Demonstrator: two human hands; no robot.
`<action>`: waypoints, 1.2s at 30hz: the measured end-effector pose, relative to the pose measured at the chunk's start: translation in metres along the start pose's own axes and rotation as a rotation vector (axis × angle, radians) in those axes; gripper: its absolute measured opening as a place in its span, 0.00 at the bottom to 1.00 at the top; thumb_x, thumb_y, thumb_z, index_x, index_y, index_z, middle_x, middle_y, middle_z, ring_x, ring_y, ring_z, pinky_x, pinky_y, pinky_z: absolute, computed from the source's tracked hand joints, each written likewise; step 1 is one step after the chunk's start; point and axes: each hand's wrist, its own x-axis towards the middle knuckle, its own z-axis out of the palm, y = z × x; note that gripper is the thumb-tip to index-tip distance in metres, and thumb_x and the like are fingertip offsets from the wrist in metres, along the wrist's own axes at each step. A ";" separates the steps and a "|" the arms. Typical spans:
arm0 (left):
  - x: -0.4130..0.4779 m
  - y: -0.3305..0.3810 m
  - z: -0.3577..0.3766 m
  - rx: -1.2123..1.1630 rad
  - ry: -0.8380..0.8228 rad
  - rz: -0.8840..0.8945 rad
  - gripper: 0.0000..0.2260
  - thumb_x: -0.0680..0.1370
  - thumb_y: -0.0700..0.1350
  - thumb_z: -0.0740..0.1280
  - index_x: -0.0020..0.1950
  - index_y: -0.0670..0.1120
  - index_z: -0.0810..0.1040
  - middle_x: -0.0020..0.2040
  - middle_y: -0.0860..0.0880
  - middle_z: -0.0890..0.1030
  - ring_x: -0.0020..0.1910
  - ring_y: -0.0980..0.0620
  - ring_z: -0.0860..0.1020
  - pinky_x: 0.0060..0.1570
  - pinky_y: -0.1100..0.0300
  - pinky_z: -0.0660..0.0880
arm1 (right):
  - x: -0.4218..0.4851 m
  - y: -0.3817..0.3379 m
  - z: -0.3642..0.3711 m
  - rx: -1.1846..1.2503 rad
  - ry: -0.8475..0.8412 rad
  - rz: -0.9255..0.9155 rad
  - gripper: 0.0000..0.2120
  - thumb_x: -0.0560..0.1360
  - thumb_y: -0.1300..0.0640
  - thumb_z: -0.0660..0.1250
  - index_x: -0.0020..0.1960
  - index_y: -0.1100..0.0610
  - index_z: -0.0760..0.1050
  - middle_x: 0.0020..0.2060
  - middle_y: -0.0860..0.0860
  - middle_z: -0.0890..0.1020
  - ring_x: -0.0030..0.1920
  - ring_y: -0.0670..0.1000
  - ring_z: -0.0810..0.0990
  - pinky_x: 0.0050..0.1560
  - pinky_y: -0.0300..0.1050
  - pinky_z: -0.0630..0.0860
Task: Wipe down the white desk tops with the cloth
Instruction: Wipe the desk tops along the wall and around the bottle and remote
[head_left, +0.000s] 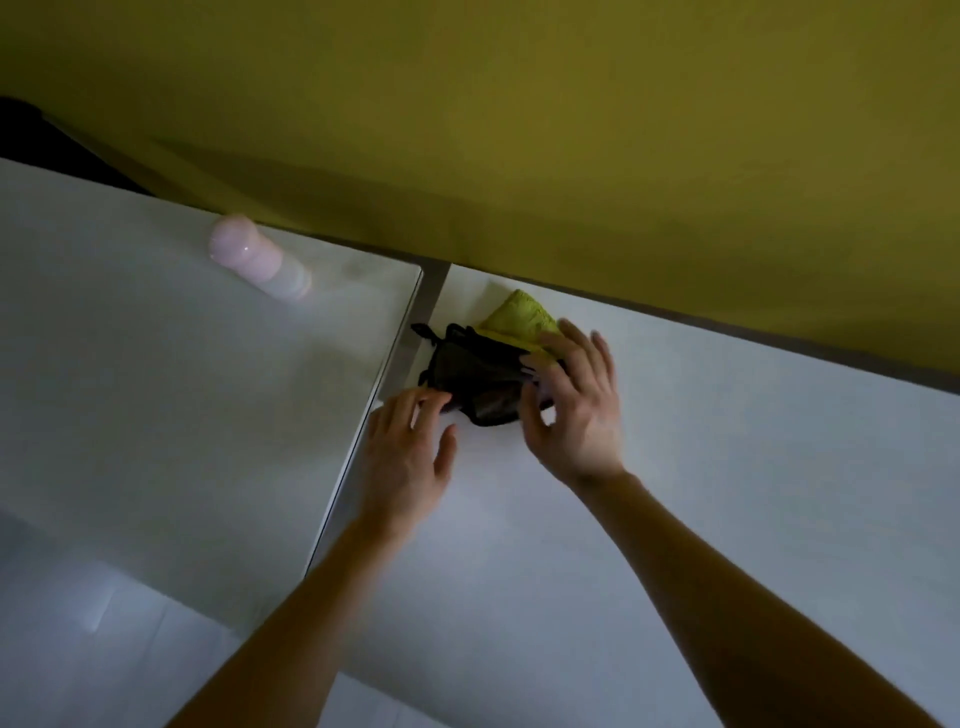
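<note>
A yellow-green cloth (522, 321) lies in the far left corner of the right white desk top (701, 467), partly under a black mesh pouch (480, 376). My left hand (410, 452) hovers at the pouch's near left edge, fingers loosely spread, fingertips at or just short of the pouch. My right hand (574, 410) is over the pouch's right side with fingers spread, its fingertips reaching the cloth's edge. Neither hand visibly grips anything. The image is blurred by motion.
A second white desk top (156, 415) lies to the left across a narrow grey gap (374, 441). A pink and white bottle (260, 260) stands near its far edge. An olive-yellow partition (519, 130) runs along the back of both desks.
</note>
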 end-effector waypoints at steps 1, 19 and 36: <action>0.003 0.001 0.008 0.000 0.021 -0.058 0.17 0.82 0.45 0.67 0.71 0.44 0.77 0.67 0.43 0.78 0.65 0.38 0.78 0.64 0.42 0.76 | 0.024 -0.001 0.008 -0.007 -0.192 -0.105 0.23 0.81 0.50 0.69 0.74 0.56 0.79 0.77 0.57 0.75 0.84 0.61 0.64 0.84 0.69 0.56; 0.059 0.021 0.058 0.088 0.018 -0.271 0.28 0.84 0.53 0.64 0.83 0.45 0.69 0.84 0.43 0.66 0.83 0.41 0.66 0.82 0.44 0.64 | 0.137 0.031 0.066 -0.300 -0.432 0.047 0.30 0.84 0.37 0.61 0.78 0.54 0.67 0.65 0.59 0.77 0.58 0.64 0.81 0.56 0.57 0.77; 0.059 0.022 0.055 0.137 -0.015 -0.277 0.29 0.83 0.54 0.64 0.83 0.46 0.68 0.84 0.41 0.66 0.83 0.39 0.65 0.81 0.41 0.64 | 0.156 0.023 0.073 -0.232 -0.481 0.083 0.31 0.85 0.35 0.60 0.80 0.52 0.66 0.65 0.56 0.77 0.60 0.61 0.80 0.50 0.56 0.77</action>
